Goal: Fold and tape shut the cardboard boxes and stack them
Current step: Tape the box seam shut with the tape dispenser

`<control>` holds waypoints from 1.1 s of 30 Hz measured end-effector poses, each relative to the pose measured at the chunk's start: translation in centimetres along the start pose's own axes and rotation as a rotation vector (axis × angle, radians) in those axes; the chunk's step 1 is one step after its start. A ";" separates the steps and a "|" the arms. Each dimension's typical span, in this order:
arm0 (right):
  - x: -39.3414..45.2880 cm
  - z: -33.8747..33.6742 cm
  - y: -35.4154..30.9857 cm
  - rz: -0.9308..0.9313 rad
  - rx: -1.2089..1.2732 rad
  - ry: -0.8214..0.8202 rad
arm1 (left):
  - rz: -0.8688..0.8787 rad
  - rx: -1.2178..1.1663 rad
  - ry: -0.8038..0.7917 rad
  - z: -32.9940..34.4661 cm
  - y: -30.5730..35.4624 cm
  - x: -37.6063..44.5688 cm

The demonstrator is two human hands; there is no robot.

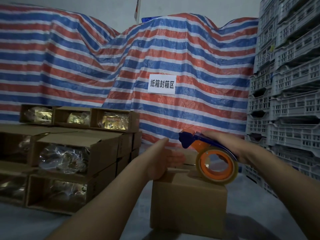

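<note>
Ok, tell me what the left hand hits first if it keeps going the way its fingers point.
Probably the striped tarp. The left hand points forward over the cardboard box, with nothing visible between; depth is unclear.

Tape dispenser (214,153) on box (188,208); stacked boxes (69,153) left.

One closed cardboard box (188,210) is sitting directly under both hands. One tape dispenser (210,157) is resting on top of it, carrying one roll of clear tape (217,168), under the right hand (223,142). Two hands are showing; the left hand (164,161) is lying on the box top. To the left of the left hand, six open boxes (69,153) are showing their packed contents: three along the top row and three lower down, with further box ends beside them too dim to count. One paper sign (161,84) is hanging beyond the hands. Stacked plastic crates (292,101) are standing right of the right hand; their count cannot be told.
</note>
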State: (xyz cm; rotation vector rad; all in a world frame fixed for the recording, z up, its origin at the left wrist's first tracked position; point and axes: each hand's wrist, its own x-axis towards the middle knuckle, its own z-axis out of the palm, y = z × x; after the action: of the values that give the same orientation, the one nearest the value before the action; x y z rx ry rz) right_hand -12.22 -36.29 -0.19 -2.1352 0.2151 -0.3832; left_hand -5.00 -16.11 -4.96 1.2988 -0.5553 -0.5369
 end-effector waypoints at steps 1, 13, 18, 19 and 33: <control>0.1 0.0 -0.1 -0.008 -0.015 -0.002 | -0.017 0.003 0.013 0.3 0.2 0.1; 0.6 0.0 0.0 -0.025 -0.086 -0.014 | -0.039 -0.126 0.156 1.0 0.2 1.4; 0.7 0.0 0.0 -0.032 -0.105 -0.028 | -0.043 -0.149 0.229 1.3 0.6 1.5; 0.7 0.0 0.0 -0.034 -0.105 -0.032 | -0.036 -0.141 0.245 1.4 0.6 1.6; 1.7 -0.4 -0.1 0.005 -0.058 -0.111 | -0.002 0.007 0.387 1.4 0.2 1.8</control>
State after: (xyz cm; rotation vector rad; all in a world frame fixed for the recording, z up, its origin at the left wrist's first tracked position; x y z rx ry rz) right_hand -10.78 -37.01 0.42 -2.2054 0.1701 -0.2574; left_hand -4.50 -18.28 -4.37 1.3668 -0.2348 -0.2733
